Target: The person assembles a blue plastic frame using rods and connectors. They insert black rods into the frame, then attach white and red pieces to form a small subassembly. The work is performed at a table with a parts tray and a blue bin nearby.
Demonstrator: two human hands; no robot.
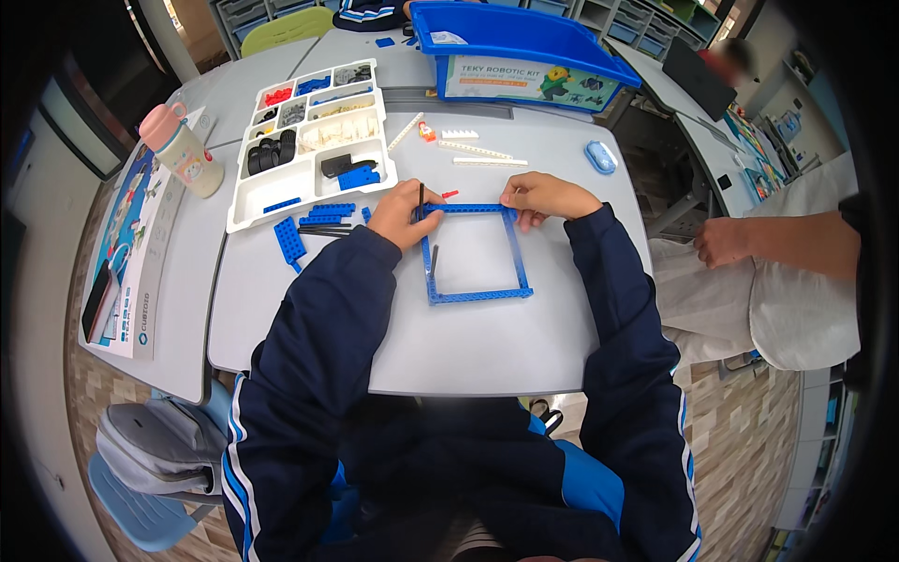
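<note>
A rectangular frame of blue building beams point(479, 297) lies on the pale table in front of me. My left hand point(405, 215) is closed round its far left corner, thumb on the far beam. A black rod point(421, 199) stands upright at that corner, beside the fingers. Another black rod point(434, 260) rises near the frame's left side. At the far right corner, my right hand point(548, 199) pinches the frame between thumb and fingers. A small red piece point(450, 194) lies just beyond the far beam.
A white sorting tray point(328, 195) holds several kinds of parts. Blue bricks point(289, 241) lie beside it, white beams point(490, 162) beyond the frame. A large blue bin point(599, 70) stands at the back, a pink-topped bottle point(192, 164) at left. Someone's hand point(723, 242) is at right.
</note>
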